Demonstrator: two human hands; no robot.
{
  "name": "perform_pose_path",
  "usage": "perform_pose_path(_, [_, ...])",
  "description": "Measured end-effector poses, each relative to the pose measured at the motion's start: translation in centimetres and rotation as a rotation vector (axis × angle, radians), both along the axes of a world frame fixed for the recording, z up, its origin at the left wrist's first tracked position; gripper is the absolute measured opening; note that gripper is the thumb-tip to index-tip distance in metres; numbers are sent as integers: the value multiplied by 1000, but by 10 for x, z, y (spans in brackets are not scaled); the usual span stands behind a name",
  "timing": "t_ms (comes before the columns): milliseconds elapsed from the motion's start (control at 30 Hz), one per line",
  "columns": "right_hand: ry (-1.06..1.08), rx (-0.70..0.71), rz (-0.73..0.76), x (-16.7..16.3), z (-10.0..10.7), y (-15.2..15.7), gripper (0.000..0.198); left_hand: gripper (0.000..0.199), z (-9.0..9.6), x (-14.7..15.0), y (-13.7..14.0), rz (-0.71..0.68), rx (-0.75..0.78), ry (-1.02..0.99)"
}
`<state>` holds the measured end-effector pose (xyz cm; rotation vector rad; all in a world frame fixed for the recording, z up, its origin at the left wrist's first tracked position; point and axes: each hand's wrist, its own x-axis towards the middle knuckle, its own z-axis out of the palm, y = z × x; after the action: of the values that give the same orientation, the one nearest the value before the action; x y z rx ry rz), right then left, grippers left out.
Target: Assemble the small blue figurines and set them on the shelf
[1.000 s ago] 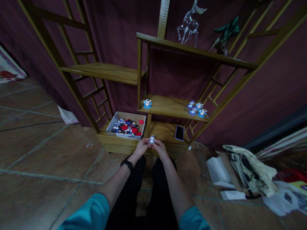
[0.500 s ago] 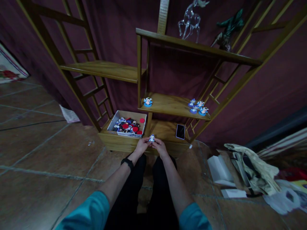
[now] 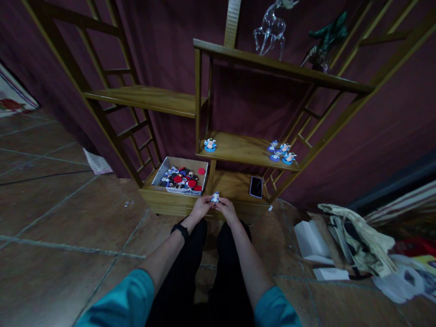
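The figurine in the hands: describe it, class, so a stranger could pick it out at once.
Find the wooden shelf unit, then the open box on its bottom tier. Near its right side, the left hand and right hand hold a small blue-and-white figurine. Only this one is held, unlike the shelf figurines.

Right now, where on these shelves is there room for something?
The middle shelf between the lone figurine and four clustered figurines; the left shelf above the box; the bottom board between divider and phone. Crowded: the middle shelf's right end, and inside the box.
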<state>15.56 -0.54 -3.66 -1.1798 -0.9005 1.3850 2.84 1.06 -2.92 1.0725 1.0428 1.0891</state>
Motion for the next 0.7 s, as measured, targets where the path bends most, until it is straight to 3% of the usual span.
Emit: perform_pose_path(700, [12, 60, -35, -2, -1, -1, 31, 28, 4, 0, -2, 23, 4, -43])
